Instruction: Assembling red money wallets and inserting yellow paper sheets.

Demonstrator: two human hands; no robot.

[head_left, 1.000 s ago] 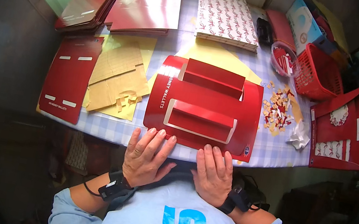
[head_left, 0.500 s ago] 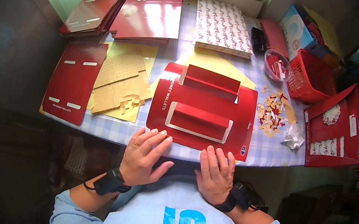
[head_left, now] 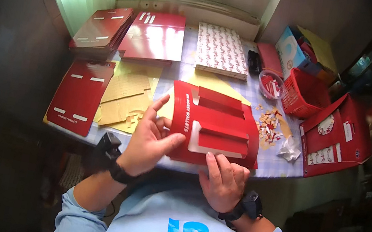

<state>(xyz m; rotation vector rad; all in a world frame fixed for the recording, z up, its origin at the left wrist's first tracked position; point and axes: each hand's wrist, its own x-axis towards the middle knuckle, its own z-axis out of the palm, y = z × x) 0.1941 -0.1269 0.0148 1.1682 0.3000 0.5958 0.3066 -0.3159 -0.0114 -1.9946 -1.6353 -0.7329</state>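
Note:
A red die-cut cardboard packaging sheet (head_left: 223, 127) lies on the table in front of me, its left side slightly raised. Two flaps stand up from its white-edged cut-outs. My left hand (head_left: 150, 137) is at the sheet's left edge, thumb over the front and some fingers behind it, the index finger stretched out. How firmly it grips is partly hidden. The fingers of my right hand (head_left: 224, 179) are bent together and rest on the sheet's near edge, with the thumb apart below; nothing shows as gripped there.
Stacked red sheets (head_left: 152, 36) and patterned white packs (head_left: 221, 50) stand at the back. Brown cardboard pieces (head_left: 125, 96) lie left. Paper scraps (head_left: 270, 127), a round tub (head_left: 271, 85), a red basket (head_left: 305, 94) and a red folder-like pack (head_left: 335, 136) are right.
My left hand has moved from below the sheet up to its left edge, and the sheet has tilted a little. The right hand's fingers have bent onto the near edge. The view has shifted.

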